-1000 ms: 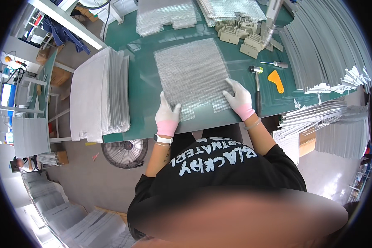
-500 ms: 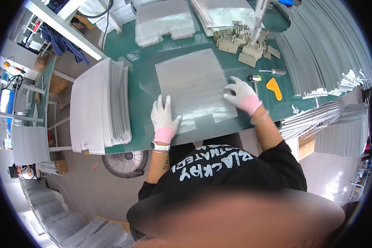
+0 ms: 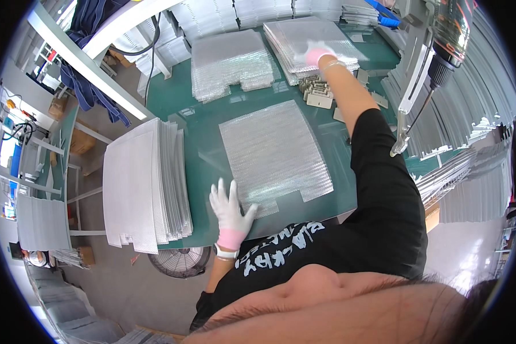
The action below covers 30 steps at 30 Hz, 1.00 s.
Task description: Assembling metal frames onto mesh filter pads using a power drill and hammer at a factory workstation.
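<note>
Head view: one mesh sheet on green mat. Left hand flat, released, at sheet's near corner. Right hand beyond sheet, on one far stack; grip indeterminable.

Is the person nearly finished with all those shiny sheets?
Probably not. Done: one silvery mesh sheet lies flat on the green table, left hand at its corner. In hand: right hand reaches a far stack of sheets. Left: several tall stacks remain.

mesh sheet silver, gridded | table green | gloves white-pink
</note>
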Each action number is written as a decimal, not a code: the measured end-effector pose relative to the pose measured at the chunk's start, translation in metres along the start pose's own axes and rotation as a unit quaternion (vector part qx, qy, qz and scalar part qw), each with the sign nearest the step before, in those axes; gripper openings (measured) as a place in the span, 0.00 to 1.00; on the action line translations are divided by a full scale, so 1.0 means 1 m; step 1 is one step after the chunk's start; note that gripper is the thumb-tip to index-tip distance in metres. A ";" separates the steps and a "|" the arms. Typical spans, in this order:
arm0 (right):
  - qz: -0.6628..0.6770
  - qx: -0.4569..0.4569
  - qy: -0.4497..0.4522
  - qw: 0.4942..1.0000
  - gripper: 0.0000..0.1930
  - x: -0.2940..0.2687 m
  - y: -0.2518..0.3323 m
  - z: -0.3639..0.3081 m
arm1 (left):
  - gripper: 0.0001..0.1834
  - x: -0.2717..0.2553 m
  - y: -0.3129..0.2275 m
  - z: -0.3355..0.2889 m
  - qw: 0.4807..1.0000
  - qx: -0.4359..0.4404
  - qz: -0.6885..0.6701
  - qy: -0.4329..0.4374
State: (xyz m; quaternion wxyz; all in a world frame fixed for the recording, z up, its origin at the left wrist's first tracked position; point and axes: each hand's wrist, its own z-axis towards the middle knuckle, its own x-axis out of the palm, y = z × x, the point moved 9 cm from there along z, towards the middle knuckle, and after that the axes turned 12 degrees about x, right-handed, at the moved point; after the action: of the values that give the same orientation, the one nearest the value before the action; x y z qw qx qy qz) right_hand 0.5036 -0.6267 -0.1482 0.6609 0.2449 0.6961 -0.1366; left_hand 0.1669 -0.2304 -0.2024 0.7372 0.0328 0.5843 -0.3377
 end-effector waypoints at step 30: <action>0.511 -0.400 -0.299 0.700 0.41 -0.015 -0.074 -0.374 | 0.26 0.019 -0.093 0.031 0.648 -0.029 -0.753 -0.108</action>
State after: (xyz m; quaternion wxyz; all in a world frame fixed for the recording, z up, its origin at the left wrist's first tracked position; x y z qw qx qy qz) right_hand 0.1457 -0.4992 -0.1100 0.8384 0.2215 0.2191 0.4472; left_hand 0.1450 -0.3250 -0.1774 0.2874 -0.4762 0.3340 -0.7610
